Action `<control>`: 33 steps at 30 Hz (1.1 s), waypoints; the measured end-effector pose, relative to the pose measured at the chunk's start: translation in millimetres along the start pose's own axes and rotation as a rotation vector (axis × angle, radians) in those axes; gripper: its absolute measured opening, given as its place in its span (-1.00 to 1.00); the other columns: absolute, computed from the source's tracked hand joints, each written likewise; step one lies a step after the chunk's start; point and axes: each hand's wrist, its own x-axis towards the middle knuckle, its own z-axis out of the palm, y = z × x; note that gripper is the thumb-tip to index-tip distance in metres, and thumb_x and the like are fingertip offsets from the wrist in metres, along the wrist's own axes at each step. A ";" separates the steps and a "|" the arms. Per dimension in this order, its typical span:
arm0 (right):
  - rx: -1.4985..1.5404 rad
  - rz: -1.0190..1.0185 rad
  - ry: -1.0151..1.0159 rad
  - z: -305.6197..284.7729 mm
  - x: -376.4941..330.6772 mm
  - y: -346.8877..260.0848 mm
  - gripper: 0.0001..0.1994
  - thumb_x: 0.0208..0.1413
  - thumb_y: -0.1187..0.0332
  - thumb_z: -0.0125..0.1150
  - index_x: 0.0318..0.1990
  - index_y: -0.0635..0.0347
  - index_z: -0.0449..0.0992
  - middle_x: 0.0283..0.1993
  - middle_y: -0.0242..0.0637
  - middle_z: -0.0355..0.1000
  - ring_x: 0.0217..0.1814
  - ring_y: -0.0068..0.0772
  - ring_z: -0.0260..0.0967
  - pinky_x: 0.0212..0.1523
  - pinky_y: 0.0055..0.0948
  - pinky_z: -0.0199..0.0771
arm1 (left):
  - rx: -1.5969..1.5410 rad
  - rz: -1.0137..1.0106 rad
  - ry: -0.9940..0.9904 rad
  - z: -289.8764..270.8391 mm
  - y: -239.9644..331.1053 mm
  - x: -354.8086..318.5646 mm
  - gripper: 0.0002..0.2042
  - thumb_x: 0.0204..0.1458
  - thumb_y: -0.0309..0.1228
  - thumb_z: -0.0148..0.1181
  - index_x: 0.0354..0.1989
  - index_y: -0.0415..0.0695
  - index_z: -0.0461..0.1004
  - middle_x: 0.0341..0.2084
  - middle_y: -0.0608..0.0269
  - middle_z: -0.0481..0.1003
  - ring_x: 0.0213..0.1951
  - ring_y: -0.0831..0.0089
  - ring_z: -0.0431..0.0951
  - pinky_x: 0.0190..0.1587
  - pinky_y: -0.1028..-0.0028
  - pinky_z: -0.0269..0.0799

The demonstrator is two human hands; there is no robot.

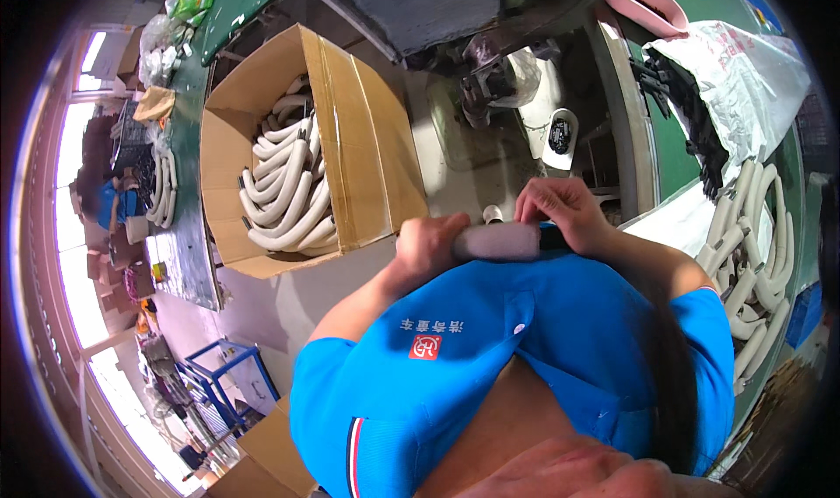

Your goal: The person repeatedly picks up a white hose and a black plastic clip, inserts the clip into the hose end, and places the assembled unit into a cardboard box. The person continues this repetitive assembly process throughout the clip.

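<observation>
In front of my chest a grey foam-covered tube point(497, 242) lies crosswise. My left hand point(428, 244) is closed around its left end, hiding that part. At the other end my right hand point(567, 211) has its fingers bent and drawn together just above the tube. What those fingers pinch is too small to make out. Something black point(552, 237) shows beneath the right palm, beside the tube's end.
An open cardboard box point(367, 139) of curved grey tubes point(284, 178) stands left. More grey tubes point(744, 253) lie heaped right, near a white plastic bag point(744, 78) and black parts point(691, 104) on a green table point(669, 161). A dark machine point(464, 8) stands ahead.
</observation>
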 end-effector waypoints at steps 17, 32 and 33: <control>-0.378 -0.126 1.178 -73.1 -12.1 85.9 -0.34 0.09 0.04 0.18 0.19 0.30 0.11 0.14 -0.16 0.17 0.25 -0.22 0.09 0.28 -0.22 0.02 | -1.881 -0.249 0.842 18.2 -66.1 10.2 -0.87 -0.13 -0.53 0.08 -0.41 -0.10 0.28 -0.58 0.35 0.27 -0.51 0.47 0.30 -0.31 0.40 0.37; -0.041 -0.065 -0.026 -20.5 -20.4 76.6 -0.65 -0.16 0.28 0.46 -0.24 0.18 0.47 -0.27 -0.28 0.48 -0.17 -0.44 0.43 -0.08 -0.38 0.40 | -1.343 0.767 0.401 -6.3 65.5 112.6 -0.18 -0.01 -0.27 0.29 0.30 -0.18 -0.17 0.10 0.04 0.20 0.07 0.25 0.30 0.09 0.31 0.25; -0.044 -0.072 -0.025 -17.7 -21.6 79.3 -0.65 -0.16 0.27 0.46 -0.23 0.18 0.47 -0.25 -0.27 0.49 -0.17 -0.44 0.44 -0.08 -0.38 0.41 | -1.264 0.782 0.411 -12.9 76.0 111.5 -0.15 -0.06 -0.31 0.33 0.29 -0.17 -0.18 0.08 0.04 0.20 0.06 0.26 0.30 0.08 0.32 0.25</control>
